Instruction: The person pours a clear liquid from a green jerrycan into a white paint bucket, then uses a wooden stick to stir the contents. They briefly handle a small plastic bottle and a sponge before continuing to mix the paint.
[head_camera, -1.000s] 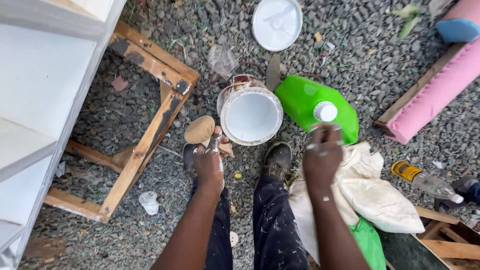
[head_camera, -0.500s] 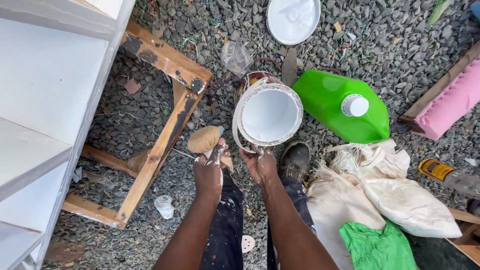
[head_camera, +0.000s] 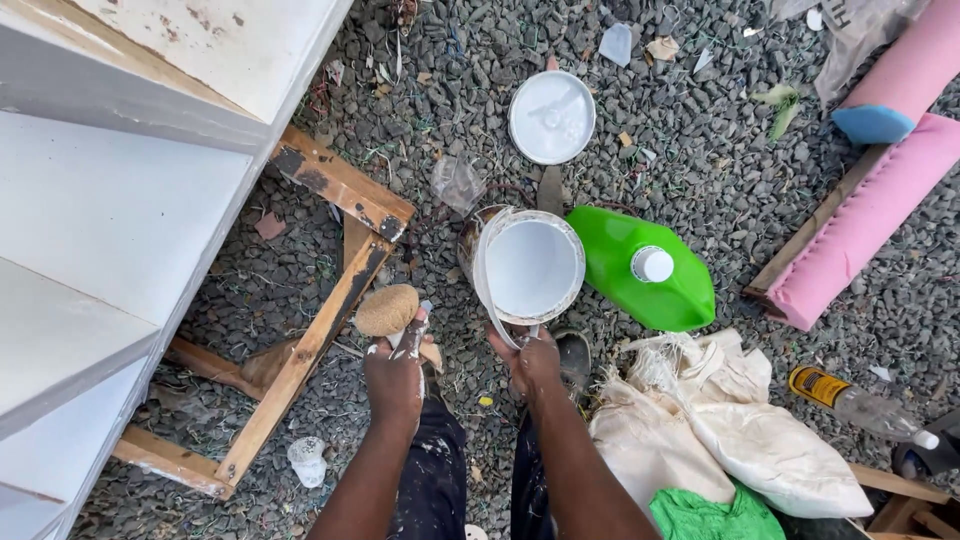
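Note:
My left hand (head_camera: 395, 375) grips the handle of a tan, paint-flecked sponge applicator (head_camera: 386, 310) held just above the gravel. My right hand (head_camera: 533, 362) grips the near rim and thin handle of a round bucket of white paint (head_camera: 528, 266), which is tilted toward me. The bucket's white lid (head_camera: 551, 116) lies flat on the gravel farther away. A white-painted shelf unit (head_camera: 110, 230) fills the left side. My paint-spattered dark trousers and a shoe (head_camera: 575, 355) show below the hands.
A green jug with a white cap (head_camera: 645, 272) lies right of the bucket. A wooden frame (head_camera: 320, 330) rests under the shelf unit. Pale cloth bags (head_camera: 740, 435), a green cloth (head_camera: 710, 515), a plastic bottle (head_camera: 860, 405), pink foam rolls (head_camera: 880, 210) and a small cup (head_camera: 307, 460) lie around on gravel.
My right hand has moved from beside the cloth bags to the bucket's rim and taken hold of it. The bucket now tilts toward me. My left hand still holds the applicator.

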